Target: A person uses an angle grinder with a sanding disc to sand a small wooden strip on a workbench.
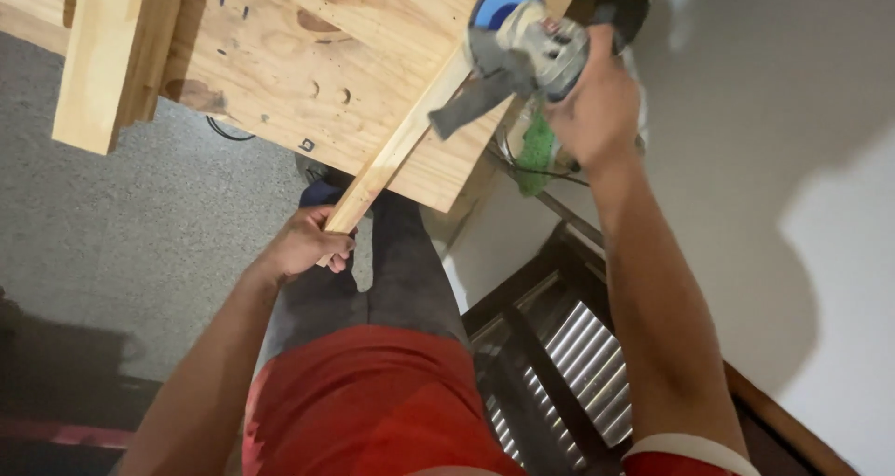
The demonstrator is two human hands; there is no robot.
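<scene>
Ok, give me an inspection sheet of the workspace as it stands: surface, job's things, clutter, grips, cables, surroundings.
Surface: plywood bench top, knotted, with small holes and marks; a thick timber beam lies at its left edge.
Job's things: thin wooden strip lies slanted over the bench corner; angle grinder is at its upper end.
Clutter: green rag-like thing beside the bench; its kind is unclear.
Grips: left hand closed on the strip's near end; right hand closed on the grinder.
Cables: dark cord loops under the bench edge; thin wires near the green thing.
Surroundings: grey speckled floor, white wall, dark louvred frame.
</scene>
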